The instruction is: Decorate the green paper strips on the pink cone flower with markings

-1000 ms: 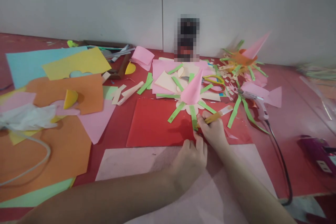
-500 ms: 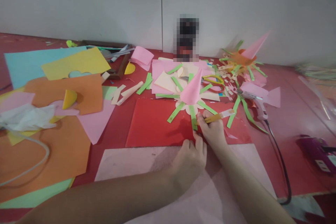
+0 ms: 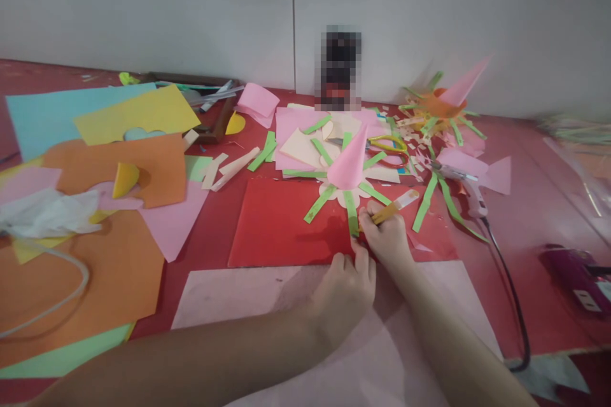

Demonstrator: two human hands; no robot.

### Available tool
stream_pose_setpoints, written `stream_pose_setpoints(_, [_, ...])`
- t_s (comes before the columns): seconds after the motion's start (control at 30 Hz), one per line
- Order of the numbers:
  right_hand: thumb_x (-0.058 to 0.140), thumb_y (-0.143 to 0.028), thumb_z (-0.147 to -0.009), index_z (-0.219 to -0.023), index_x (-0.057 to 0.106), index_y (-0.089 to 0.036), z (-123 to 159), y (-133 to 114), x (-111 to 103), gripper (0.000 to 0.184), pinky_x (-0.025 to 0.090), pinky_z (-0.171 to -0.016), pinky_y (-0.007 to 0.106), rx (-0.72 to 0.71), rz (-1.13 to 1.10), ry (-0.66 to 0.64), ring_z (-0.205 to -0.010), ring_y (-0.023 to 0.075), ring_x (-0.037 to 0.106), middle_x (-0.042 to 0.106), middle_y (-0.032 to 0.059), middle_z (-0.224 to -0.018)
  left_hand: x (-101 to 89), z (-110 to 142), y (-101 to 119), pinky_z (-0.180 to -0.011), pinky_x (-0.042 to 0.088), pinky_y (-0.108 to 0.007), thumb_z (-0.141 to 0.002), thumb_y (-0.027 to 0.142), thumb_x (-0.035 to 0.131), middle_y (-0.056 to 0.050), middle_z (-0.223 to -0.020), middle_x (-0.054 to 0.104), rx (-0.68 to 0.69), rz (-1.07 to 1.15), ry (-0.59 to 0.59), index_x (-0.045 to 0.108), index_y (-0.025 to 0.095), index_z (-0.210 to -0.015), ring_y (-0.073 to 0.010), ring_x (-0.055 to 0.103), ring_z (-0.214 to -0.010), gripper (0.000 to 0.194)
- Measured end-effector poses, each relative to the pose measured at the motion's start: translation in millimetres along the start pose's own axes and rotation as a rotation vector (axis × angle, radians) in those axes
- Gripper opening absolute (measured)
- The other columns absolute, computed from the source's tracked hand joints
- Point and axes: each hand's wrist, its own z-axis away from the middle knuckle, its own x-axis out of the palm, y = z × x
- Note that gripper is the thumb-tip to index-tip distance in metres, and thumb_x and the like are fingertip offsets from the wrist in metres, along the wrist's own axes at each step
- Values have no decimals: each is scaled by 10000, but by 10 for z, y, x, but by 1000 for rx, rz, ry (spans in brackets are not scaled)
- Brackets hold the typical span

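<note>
My right hand (image 3: 389, 238) is closed around a yellow pen (image 3: 392, 206) with a clear end. The pen's tip is hidden behind the fingers, close to the lower end of a green paper strip (image 3: 352, 208). At that same end, my left hand (image 3: 344, 283) has its fingertips pinched on the strip. The strip radiates with several others from a cream scalloped paper base (image 3: 338, 197). A pink paper cone (image 3: 348, 165) stands upright on this base. One strip at the left bears a small star mark. Under it all lies a red board (image 3: 286, 229).
Scissors (image 3: 389, 143) lie behind the cone. On the right are a glue gun (image 3: 475, 197) with a black cord, a similar cone piece (image 3: 442, 105) and a purple power socket (image 3: 580, 276). Orange paper (image 3: 95, 267) and other coloured sheets cover the left. A pink sheet (image 3: 214, 296) lies in front.
The upper end of the pen has swung slightly left and up in my right hand. My left hand stays at the strip's end, and the cone piece has not moved.
</note>
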Motion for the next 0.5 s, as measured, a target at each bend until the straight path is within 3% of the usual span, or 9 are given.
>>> stream_pose_setpoints(0.5, [458,-320,-796,-523,272,-210,6,21,3,349,284,-418,198,126,-91,-1,-404,77,359,354,-68,-405,-6,-2,-9,-536,383,-276,-797,87,395,-197,-1022,582,25,15,-22,554,23,-1023,-130,539,-588,283])
